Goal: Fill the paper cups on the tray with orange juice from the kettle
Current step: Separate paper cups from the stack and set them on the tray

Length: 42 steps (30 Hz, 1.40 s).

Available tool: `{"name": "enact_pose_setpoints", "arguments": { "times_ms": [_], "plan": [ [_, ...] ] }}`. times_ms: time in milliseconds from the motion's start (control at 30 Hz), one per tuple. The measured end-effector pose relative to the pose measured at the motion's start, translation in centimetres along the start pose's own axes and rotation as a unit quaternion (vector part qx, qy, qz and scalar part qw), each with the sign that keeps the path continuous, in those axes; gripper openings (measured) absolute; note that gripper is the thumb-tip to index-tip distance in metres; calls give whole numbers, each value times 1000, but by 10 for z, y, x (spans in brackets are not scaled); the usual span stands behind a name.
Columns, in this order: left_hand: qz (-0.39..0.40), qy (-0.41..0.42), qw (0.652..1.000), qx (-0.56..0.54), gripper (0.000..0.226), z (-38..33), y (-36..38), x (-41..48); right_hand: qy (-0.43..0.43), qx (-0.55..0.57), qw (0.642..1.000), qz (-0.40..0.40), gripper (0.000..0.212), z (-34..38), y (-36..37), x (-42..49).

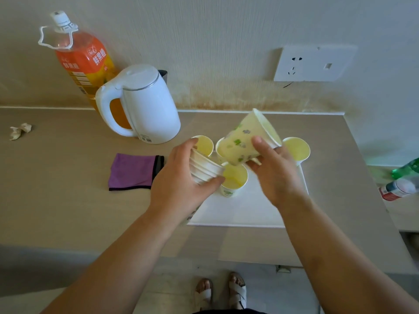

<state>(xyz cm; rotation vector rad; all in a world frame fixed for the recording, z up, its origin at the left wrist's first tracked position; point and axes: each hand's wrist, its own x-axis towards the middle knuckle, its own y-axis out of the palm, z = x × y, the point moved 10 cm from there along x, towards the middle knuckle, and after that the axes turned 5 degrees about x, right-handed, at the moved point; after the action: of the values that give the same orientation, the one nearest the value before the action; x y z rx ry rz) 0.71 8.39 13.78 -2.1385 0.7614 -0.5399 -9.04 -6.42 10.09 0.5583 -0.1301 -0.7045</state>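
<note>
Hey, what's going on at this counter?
A person is setting out paper cups. The left hand holds a stack of cups, and the right hand holds a single cup tilted above the white tray, where several cups already stand. The kettle stands untouched on the counter, in front of the juice bottle.

The one view comes from a wide-angle camera on the person's head, facing forward and steeply down at a counter against a wall. It sits close: left hand and right hand fill mid-frame by the tray, feet at the bottom edge.
</note>
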Motion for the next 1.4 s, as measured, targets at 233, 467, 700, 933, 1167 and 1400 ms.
{"name": "enact_pose_setpoints", "arguments": {
  "times_ms": [233, 467, 700, 933, 1167, 1400],
  "plan": [
    [-18, -46, 995, -88, 88, 21, 0, 6, -38, -256, 959, -118, 67, -13, -101, -24],
    [-3, -38, 995, -90, 92, 19, 7, 4, -18, -324, 940, -104, 68, -39, -110, -23],
    [0, -30, 996, -81, 92, 17, 7, -1, -7, -322, 941, -107, 72, -57, -123, -21],
    [-2, -18, 998, -61, 87, 11, 11, -6, -10, -371, 923, -101, 64, -66, -131, -9],
    [6, -4, 998, -57, 92, 0, 15, -11, 2, -420, 898, -132, 92, -55, -141, -29],
    [2, 6, 999, -49, 85, -10, 19, -11, -143, -395, 906, -48, 11, 12, -28, -44]
  ]
}}
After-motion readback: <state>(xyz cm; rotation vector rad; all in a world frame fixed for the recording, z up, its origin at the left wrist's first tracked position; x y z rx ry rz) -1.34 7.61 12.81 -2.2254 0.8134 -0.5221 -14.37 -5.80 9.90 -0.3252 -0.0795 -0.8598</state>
